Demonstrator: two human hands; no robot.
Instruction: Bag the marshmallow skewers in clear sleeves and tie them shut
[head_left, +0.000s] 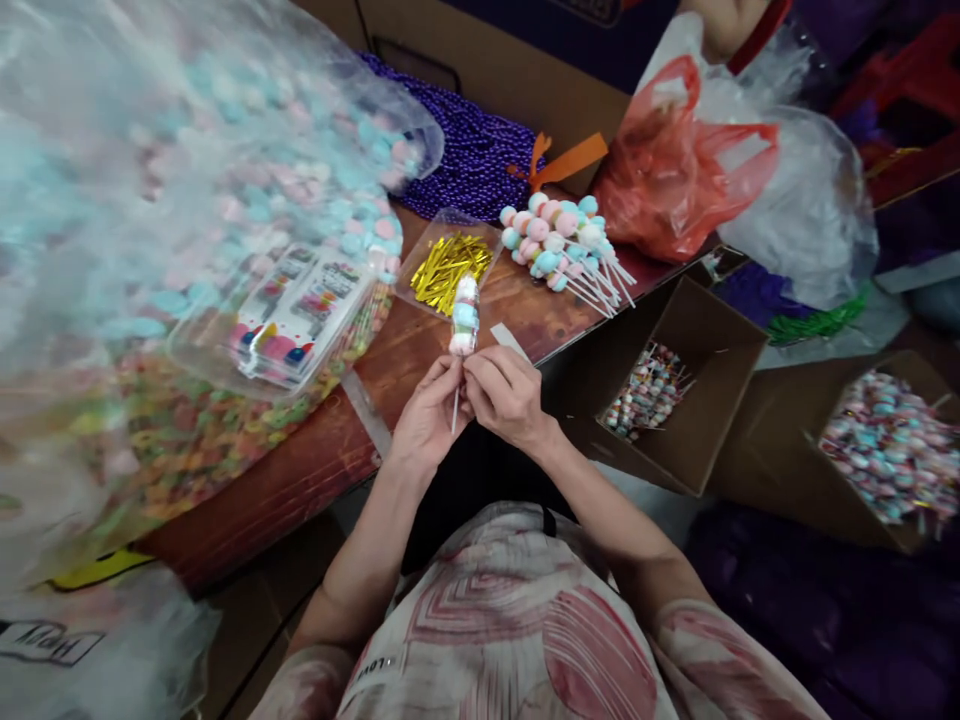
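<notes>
A marshmallow stick (466, 318) in clear wrapping stands upright over the table's front edge. My left hand (429, 408) is closed around the base of the wrapping and the white stick. At the same spot, my right hand (504, 395) pinches the gathered wrapping with its fingertips; whether a tie is between the fingers is hidden. Just beyond lies a clear tray of gold twist ties (451, 268). To its right is a pile of bare marshmallow sticks (559, 240), their white ends pointing toward the front right.
Large clear bags of pastel marshmallows (300, 170) and gummy rings (247, 430) cover the left, with packs of labels (300, 315) on top. Purple beads (472, 140) and a red plastic bag (675, 170) lie behind. Boxes (720, 370) with wrapped sticks stand right. Someone's arm (727, 25) shows at top.
</notes>
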